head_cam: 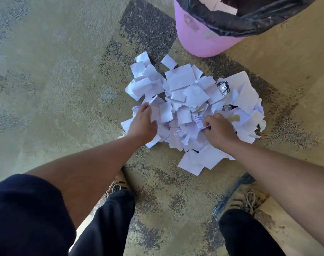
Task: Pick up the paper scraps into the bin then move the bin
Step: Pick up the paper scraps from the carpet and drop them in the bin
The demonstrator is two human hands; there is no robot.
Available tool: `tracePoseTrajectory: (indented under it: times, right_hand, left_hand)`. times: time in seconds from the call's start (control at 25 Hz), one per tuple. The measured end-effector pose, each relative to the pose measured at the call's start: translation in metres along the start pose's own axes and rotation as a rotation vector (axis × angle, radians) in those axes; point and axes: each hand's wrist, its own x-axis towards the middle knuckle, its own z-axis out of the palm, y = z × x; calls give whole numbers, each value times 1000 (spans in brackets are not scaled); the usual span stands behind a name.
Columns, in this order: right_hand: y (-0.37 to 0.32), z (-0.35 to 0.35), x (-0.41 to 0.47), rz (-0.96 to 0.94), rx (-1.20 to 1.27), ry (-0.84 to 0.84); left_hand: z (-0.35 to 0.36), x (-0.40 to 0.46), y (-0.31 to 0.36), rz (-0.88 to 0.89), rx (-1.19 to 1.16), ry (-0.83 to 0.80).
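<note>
Nearest the lens: dark sleeve at 8 o'clock, dark trouser legs, two laced shoes planted apart at 6 o'clock on mottled, worn floor; stance reads as bent forward over the work. Both forearms reaching up-frame toward centre. Left hand at roughly 9 o'clock of the heap, palm down, fingers loosely spread and laid on the edge pieces, thumb side angled inward; looks placed to rake the outlying bits in, not gripping anything that can be made out. Right hand at about 4 o'clock of the heap's middle, fingers curled, thumb and forefinger seemingly closed on a crumpled piece; blur leaves the exact hold uncertain. Paper scraps in one loose mound at frame centre, white torn rectangles overlapping, a few strays at 11 o'clock and 6 o'clock of the mound, a crumpled foil wad toward its 2 o'clock side. Pink bin at 1 o'clock, near the heap but not touching it, black liner folded over the rim, white paper visible inside. Bin probably set close to keep each carry short. Judged stage: gathering, most of the pile not yet lifted; bin move not begun. Hands on opposite flanks suggest a two-sided scoop coming.
</note>
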Motion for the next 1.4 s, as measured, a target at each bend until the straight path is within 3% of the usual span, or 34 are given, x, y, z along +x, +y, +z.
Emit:
tracePoseTrajectory:
  times: [0.12, 0.24, 0.32, 0.4, 0.56, 0.72, 0.8, 0.92, 0.96, 1.12, 1.2, 1.28, 1.4]
  right_hand:
    - [-6, -14, -7, -98, 82, 107]
    - [-16, -26, -22, -85, 284, 189]
    - [-27, -33, -34, 31, 561, 181]
    - [-39, -36, -43, 179, 888, 115]
    - [-61, -39, -55, 350, 1282, -49]
    - [-81, -44, -64, 366, 1446, -230]
    - [-88, -47, -66, 372, 1507, -241]
    - [-90, -43, -63, 411, 1620, -186]
    - [-92, -40, -63, 397, 1575, -171]
    - [-90, -18, -61, 248, 948, -89]
    - [-87, -12, -58, 252, 877, -88]
    - [-83, -8, -55, 266, 865, -113]
    - [-77, -2, -48, 275, 814, -129]
  left_hand:
    - [-13, -5, 4, -69, -149, 257]
    - [-30, -19, 24, -249, -494, 352]
    - [-37, -32, 36, -293, -776, 277]
    - [-40, -42, 47, -301, -1005, 73]
    - [-33, -57, 70, -224, -1088, -182]
    - [-22, -61, 77, -234, -1168, -326]
    - [-19, -63, 80, -245, -1188, -297]
    - [-10, -62, 82, -293, -1126, -108]
    - [-5, -59, 79, -330, -1063, -40]
    - [1, -45, 63, -437, -955, 126]
    - [1, -35, 43, -478, -816, 192]
    - [-1, -29, 20, -501, -614, 170]
    - [-7, -25, -11, -433, -268, 5]
